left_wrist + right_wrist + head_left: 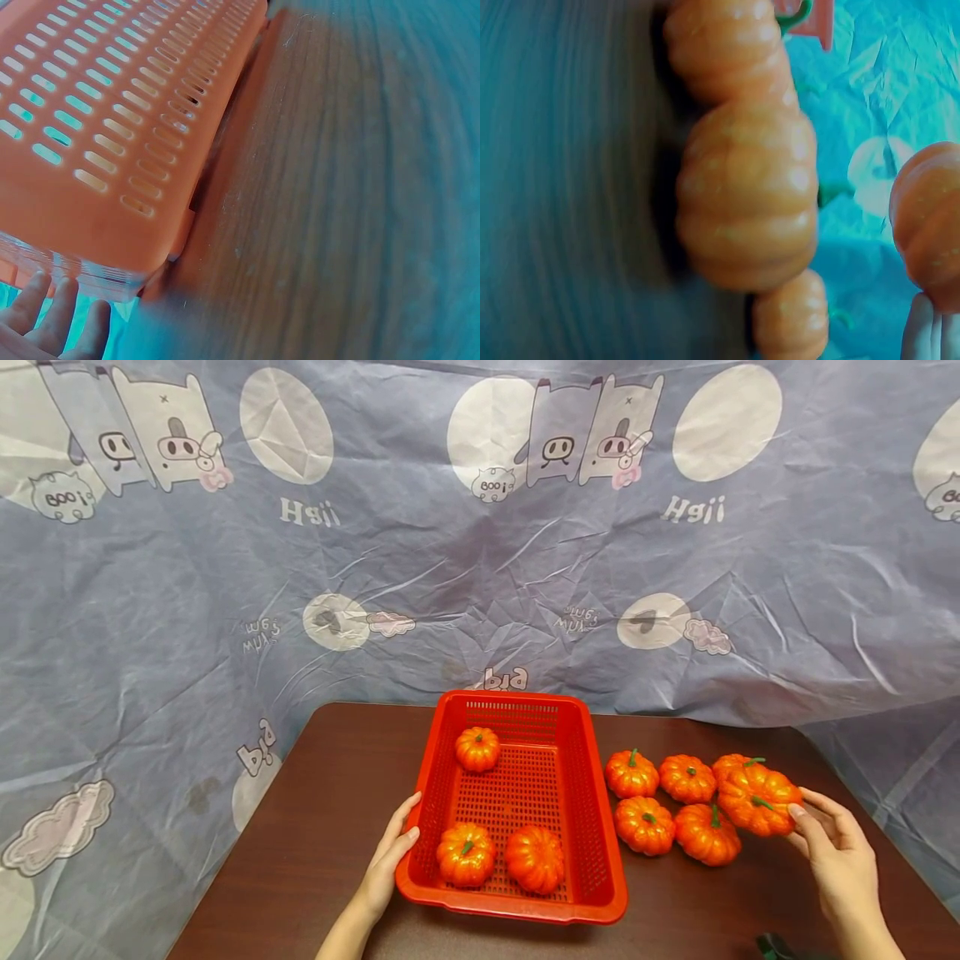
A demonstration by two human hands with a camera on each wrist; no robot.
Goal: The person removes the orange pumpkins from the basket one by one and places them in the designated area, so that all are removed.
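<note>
In the head view a red plastic basket (510,907) with slotted walls stands on the table. Inside are three small orange pumpkins: one at the back left (477,749), one at the front left (466,855) and one at the front right (535,859). Against the basket's left outer side rests my left hand (385,860), its fingers fairly straight in the left wrist view. My right hand (843,856) pinches a pumpkin (759,800) by its right side, above the table group. In the right wrist view that pumpkin (930,225) is partly cut off at the right edge.
Right of the basket several more pumpkins (645,825) sit close together on the dark brown table (300,843). A dark green item (772,946), too cut off to identify, lies at the bottom edge. A grey-blue printed cloth (420,568) hangs behind the table.
</note>
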